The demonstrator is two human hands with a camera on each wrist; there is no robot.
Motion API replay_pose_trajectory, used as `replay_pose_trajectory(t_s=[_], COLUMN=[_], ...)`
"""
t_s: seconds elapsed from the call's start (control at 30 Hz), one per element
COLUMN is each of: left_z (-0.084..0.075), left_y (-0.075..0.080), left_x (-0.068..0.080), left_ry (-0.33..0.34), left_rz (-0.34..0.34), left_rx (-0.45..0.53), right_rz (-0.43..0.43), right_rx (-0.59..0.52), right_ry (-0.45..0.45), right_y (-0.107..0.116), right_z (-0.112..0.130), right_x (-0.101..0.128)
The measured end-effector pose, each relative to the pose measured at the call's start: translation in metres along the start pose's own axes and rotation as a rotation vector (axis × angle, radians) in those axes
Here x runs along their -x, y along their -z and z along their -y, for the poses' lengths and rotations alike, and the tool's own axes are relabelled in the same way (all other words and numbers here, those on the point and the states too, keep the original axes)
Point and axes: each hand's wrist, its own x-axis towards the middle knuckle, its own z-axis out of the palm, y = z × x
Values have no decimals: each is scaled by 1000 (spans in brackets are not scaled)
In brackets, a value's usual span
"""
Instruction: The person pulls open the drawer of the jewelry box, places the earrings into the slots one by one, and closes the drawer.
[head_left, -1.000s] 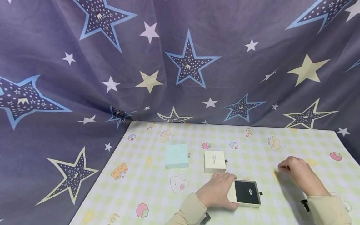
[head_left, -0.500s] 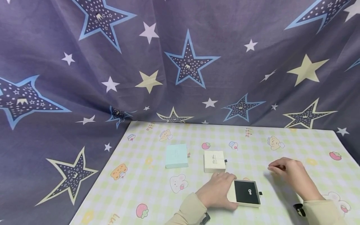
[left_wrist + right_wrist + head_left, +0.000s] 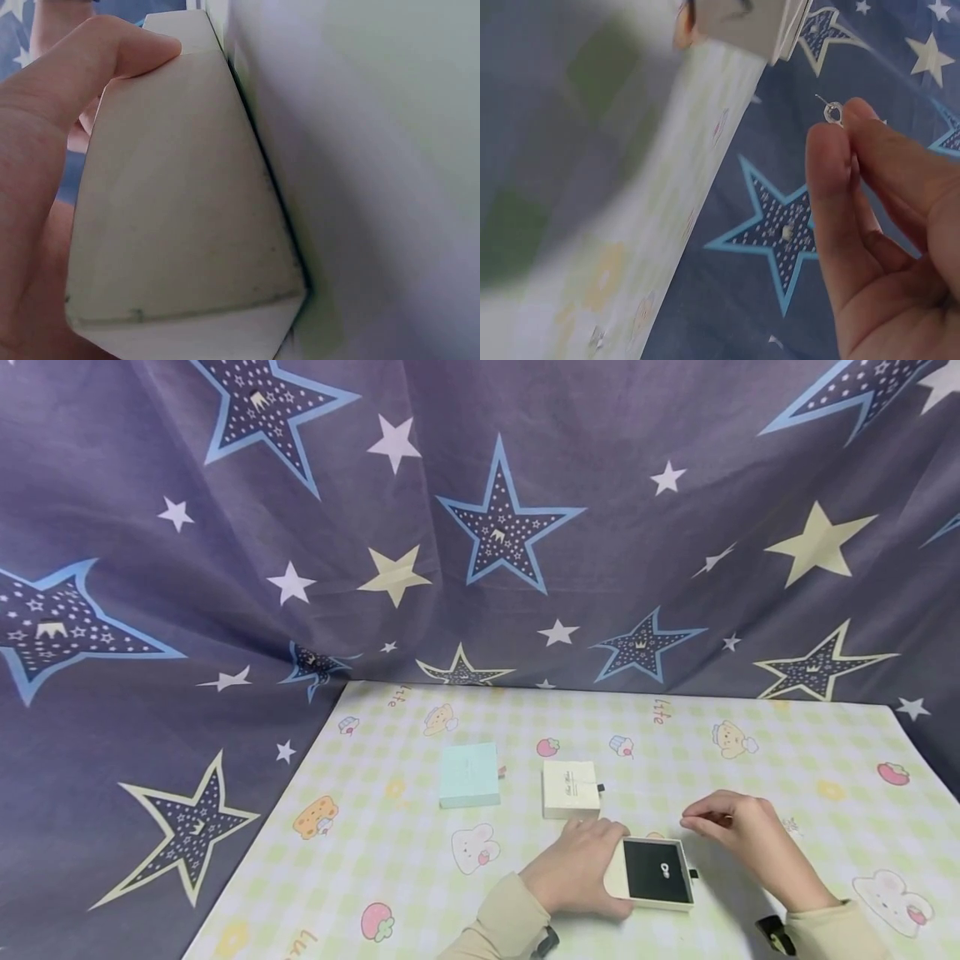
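Observation:
My left hand [image 3: 573,870] grips a cream drawer box [image 3: 617,874], its thumb along one side wall [image 3: 180,195] in the left wrist view. The box's drawer [image 3: 647,860] is slid out to the right, showing a black pad with a small silvery earring-like piece [image 3: 665,871] on it. Beside the drawer's far right corner, my right hand [image 3: 742,835] is raised above the cloth. Between thumb and index fingertip it pinches a small silver earring [image 3: 832,112] with a thin post, clear in the right wrist view and too small to make out from the head.
A second cream box [image 3: 572,789] with a black tab stands just beyond my left fingers. Left of it is a mint box [image 3: 469,777] with a pink tab. A small silvery item [image 3: 791,827] lies right of my right hand. A starry curtain [image 3: 645,527] hangs behind.
My right hand has moved left, from the cloth on the right to beside the drawer. The left hand and the boxes have stayed in place.

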Motion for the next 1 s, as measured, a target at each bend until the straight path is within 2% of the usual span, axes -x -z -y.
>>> replay_pose_trajectory(t_s=[0.23,0.43,0.7,1.0], left_z=[0,0,0,0], left_y=[0,1,2,2], left_x=[0,-1,-1,0], left_ry=[-3,5,6,8], left_rz=[0,20,27,38], left_rx=[1,26,31,37], right_rz=[39,124,203,217], right_rx=[-32,-87,-66,-9], right_ry=[87,70,92,104], right_y=[-8,-17,-28,-41], right_z=[14,20,26,27], right_x=[3,5,6,10])
